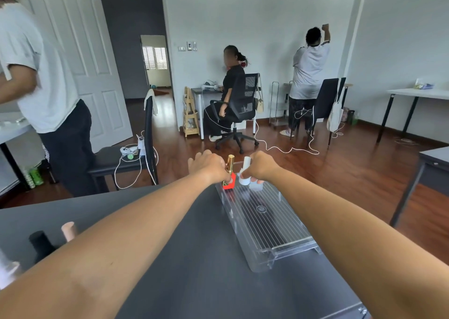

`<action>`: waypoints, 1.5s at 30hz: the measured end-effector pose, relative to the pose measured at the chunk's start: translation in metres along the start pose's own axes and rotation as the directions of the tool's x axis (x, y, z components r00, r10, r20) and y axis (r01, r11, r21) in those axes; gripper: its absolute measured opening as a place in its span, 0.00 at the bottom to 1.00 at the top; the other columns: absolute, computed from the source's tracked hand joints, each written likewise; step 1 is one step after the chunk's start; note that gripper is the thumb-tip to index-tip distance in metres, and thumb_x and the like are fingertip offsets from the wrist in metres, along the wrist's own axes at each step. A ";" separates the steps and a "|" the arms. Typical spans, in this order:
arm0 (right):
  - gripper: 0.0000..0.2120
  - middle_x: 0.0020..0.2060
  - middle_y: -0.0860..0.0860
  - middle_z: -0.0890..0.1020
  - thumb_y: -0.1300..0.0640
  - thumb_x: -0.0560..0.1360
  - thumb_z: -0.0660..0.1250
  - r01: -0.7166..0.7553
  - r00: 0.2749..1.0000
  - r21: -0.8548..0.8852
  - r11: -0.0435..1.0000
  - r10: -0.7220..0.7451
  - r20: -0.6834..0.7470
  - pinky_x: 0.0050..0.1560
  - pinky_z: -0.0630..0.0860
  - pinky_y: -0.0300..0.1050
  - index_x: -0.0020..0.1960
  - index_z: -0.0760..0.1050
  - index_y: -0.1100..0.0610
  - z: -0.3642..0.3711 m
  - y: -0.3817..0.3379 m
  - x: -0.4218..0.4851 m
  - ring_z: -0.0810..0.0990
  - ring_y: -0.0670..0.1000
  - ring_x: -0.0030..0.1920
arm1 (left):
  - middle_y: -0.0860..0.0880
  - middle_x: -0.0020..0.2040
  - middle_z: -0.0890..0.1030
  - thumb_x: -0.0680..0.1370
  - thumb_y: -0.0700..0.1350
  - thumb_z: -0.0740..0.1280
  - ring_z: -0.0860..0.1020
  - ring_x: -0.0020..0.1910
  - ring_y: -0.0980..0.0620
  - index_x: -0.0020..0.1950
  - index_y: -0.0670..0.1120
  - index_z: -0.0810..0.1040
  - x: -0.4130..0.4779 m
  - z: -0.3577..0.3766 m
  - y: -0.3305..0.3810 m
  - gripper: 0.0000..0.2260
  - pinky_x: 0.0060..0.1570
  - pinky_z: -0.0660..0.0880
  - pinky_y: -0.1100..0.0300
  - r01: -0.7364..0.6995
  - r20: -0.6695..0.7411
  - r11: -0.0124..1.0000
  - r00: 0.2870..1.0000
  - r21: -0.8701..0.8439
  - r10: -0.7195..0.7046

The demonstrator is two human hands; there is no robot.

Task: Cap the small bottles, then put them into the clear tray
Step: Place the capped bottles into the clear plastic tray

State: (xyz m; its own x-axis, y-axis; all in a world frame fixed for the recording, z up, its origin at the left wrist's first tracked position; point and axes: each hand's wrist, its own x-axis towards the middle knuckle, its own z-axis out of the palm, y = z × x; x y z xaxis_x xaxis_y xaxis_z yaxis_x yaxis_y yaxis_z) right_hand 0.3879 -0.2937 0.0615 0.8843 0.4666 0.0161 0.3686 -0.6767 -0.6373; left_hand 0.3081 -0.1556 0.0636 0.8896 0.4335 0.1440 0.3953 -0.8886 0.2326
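Both my arms reach to the far end of the clear tray (274, 224) on the dark table. My left hand (209, 166) grips a small red bottle (229, 182) with a gold cap (230, 163), held upright at the tray's far left corner. My right hand (261, 166) holds a small clear bottle (256, 185) with a tall white cap (245, 171) at the tray's far end. At the near left stand a black-capped bottle (41, 244) and a pink cap (68, 231), partly hidden by my left forearm.
The dark table (199, 270) stretches toward me. A black chair (126, 158) stands beyond its far edge. One person stands at the left and two more are at desks along the back wall. Another dark table (435, 158) is at the right.
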 end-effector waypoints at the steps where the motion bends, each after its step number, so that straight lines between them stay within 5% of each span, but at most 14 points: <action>1: 0.14 0.44 0.61 0.84 0.63 0.69 0.75 0.007 1.000 -0.012 1.000 -0.007 0.011 0.44 0.84 0.55 0.49 0.73 0.62 0.002 -0.001 0.001 0.86 0.59 0.43 | 0.50 0.56 0.74 0.66 0.61 0.77 0.70 0.61 0.46 0.39 0.55 0.79 0.001 0.001 -0.001 0.13 0.59 0.65 0.49 0.004 0.002 1.000 1.000 0.012 -0.004; 12: 0.13 0.45 0.61 0.84 0.61 0.69 0.76 0.034 0.998 -0.090 0.995 -0.029 0.050 0.36 0.83 0.48 0.48 0.74 0.61 0.007 -0.007 0.005 0.84 0.56 0.37 | 0.50 0.53 0.79 0.66 0.61 0.77 0.74 0.59 0.45 0.40 0.52 0.80 0.007 -0.001 -0.006 0.15 0.60 0.66 0.48 0.019 0.007 0.999 1.000 -0.031 -0.019; 16: 0.13 0.48 0.59 0.83 0.61 0.73 0.72 0.027 1.000 0.012 1.000 -0.027 0.012 0.36 0.82 0.48 0.57 0.75 0.59 0.002 -0.005 0.004 0.86 0.58 0.45 | 0.51 0.47 0.83 0.70 0.58 0.76 0.78 0.54 0.47 0.42 0.49 0.84 0.008 -0.004 -0.008 0.12 0.57 0.66 0.49 0.003 0.002 0.995 1.000 -0.102 -0.003; 23: 0.14 0.50 0.59 0.83 0.60 0.74 0.72 0.018 1.000 0.035 0.999 -0.018 -0.010 0.38 0.84 0.50 0.59 0.76 0.60 0.005 -0.006 0.005 0.86 0.58 0.45 | 0.52 0.44 0.83 0.71 0.56 0.76 0.79 0.52 0.48 0.39 0.50 0.82 0.008 -0.004 -0.007 0.11 0.55 0.66 0.50 0.007 -0.017 0.995 1.000 -0.101 -0.008; 37: 0.11 0.47 0.59 0.83 0.58 0.73 0.74 0.017 0.998 0.062 0.998 -0.013 -0.056 0.41 0.84 0.54 0.51 0.77 0.59 0.013 -0.009 0.010 0.86 0.58 0.43 | 0.52 0.43 0.83 0.71 0.55 0.75 0.81 0.47 0.49 0.43 0.49 0.83 0.011 -0.005 -0.006 0.10 0.56 0.77 0.50 0.053 -0.003 0.996 0.999 -0.076 -0.054; 42: 0.09 0.45 0.59 0.84 0.58 0.72 0.74 0.018 0.999 0.057 0.998 -0.015 -0.048 0.42 0.84 0.54 0.46 0.76 0.59 0.015 -0.008 0.010 0.86 0.58 0.42 | 0.52 0.45 0.83 0.70 0.52 0.76 0.81 0.46 0.50 0.45 0.51 0.80 0.010 -0.005 -0.007 0.09 0.41 0.75 0.58 0.040 -0.019 0.994 0.999 -0.098 -0.042; 45: 0.09 0.44 0.59 0.84 0.58 0.72 0.75 0.019 0.999 0.053 0.998 -0.016 -0.046 0.43 0.84 0.54 0.44 0.75 0.59 0.015 -0.008 0.010 0.86 0.58 0.42 | 0.52 0.46 0.82 0.71 0.50 0.76 0.81 0.47 0.50 0.48 0.51 0.80 0.009 -0.004 -0.007 0.09 0.40 0.75 0.58 0.035 -0.016 0.994 0.999 -0.104 -0.036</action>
State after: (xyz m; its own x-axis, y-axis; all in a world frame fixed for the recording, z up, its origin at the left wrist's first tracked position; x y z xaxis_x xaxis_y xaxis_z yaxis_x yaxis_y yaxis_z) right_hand 0.3894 -0.2750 0.0549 0.8905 0.4507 0.0620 0.3694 -0.6367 -0.6769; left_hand 0.3121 -0.1451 0.0673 0.8707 0.4680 0.1512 0.3998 -0.8526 0.3365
